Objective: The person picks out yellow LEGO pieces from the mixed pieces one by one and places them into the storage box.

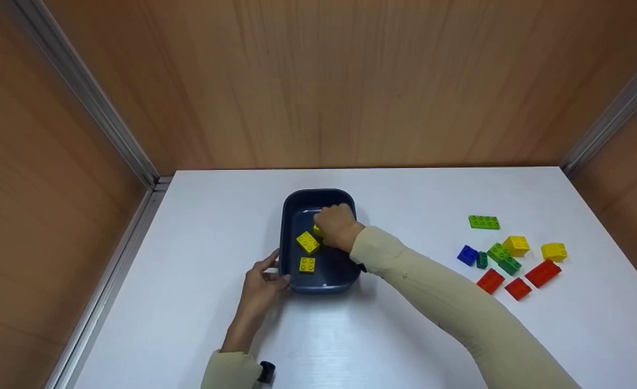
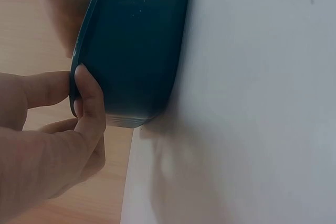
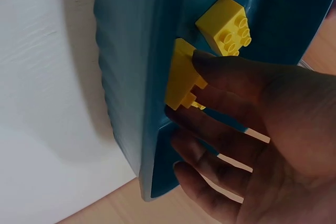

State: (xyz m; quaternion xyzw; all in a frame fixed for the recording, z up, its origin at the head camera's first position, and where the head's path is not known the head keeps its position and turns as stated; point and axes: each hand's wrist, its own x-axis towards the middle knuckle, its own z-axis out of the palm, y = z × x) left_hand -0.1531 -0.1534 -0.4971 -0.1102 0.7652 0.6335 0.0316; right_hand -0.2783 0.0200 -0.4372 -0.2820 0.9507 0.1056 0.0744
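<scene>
A dark blue tray [image 1: 326, 288] stands on the white table. My left hand [image 1: 259, 292] pinches its rim at the near left, thumb inside and fingers along the outer wall in the left wrist view. Over the tray's right part is my right hand [image 1: 340, 224]. Its thumb and fingers pinch a yellow toy brick [image 3: 181, 77] by the inner wall, low in the tray. Two more yellow toy bricks lie on the tray floor: a larger one [image 1: 308, 242] turned at an angle and a smaller one [image 1: 307, 265] nearer the front.
Loose toy bricks lie on the table at the right: a light green plate brick [image 1: 484, 222], a blue one [image 1: 467, 255], several red ones including a long one [image 1: 543, 273], yellow ones [image 1: 516, 246] and green ones [image 1: 499, 253]. Wooden panels [image 1: 318, 86] stand behind and at both sides.
</scene>
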